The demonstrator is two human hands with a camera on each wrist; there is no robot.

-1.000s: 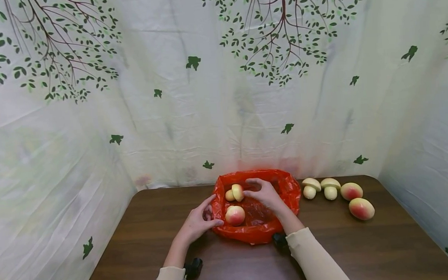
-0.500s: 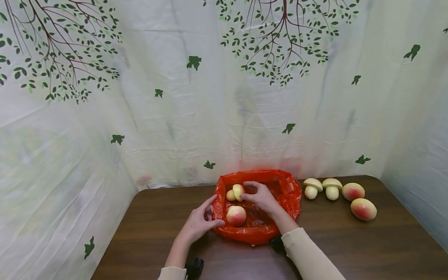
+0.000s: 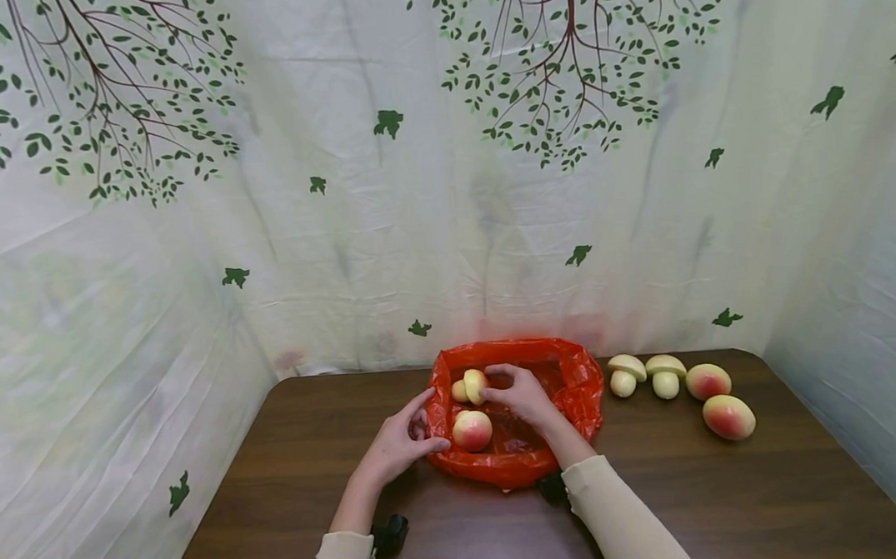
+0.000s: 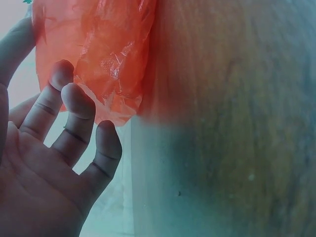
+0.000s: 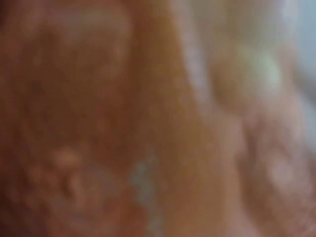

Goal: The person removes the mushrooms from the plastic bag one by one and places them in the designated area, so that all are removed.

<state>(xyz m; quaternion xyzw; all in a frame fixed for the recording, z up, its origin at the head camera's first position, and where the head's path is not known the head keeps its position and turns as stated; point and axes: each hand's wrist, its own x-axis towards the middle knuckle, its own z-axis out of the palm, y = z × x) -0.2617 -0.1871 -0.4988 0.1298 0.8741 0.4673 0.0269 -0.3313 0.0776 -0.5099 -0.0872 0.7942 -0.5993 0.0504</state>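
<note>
In the head view a red plastic bag (image 3: pixel 505 475) stands on the table with its mouth spread wide. Inside it, at the left, a pale yellow mushroom (image 3: pixel 460 391) lies on its side, with a pink-and-yellow peach-like fruit (image 3: pixel 472 431) below it. My right hand (image 3: pixel 524 395) reaches into the bag; its thumb and forefinger pinch the mushroom's cap from the right. My left hand (image 3: pixel 390 445) rests against the bag's left rim, thumb and forefinger spread apart and the other fingers loosely bent. The right wrist view is too blurred to make out detail.
Two more mushrooms (image 3: pixel 664 376) stand right of the bag on the brown table (image 3: pixel 788 498). Beside them lie two pink-and-yellow oval fruits (image 3: pixel 728 418). A white curtain (image 3: pixel 483 220) printed with leaves hangs behind the table's back edge.
My right hand has moved slightly left, and its thumb and forefinger have closed in on the mushroom's cap. My left hand has stayed at the bag's rim.
</note>
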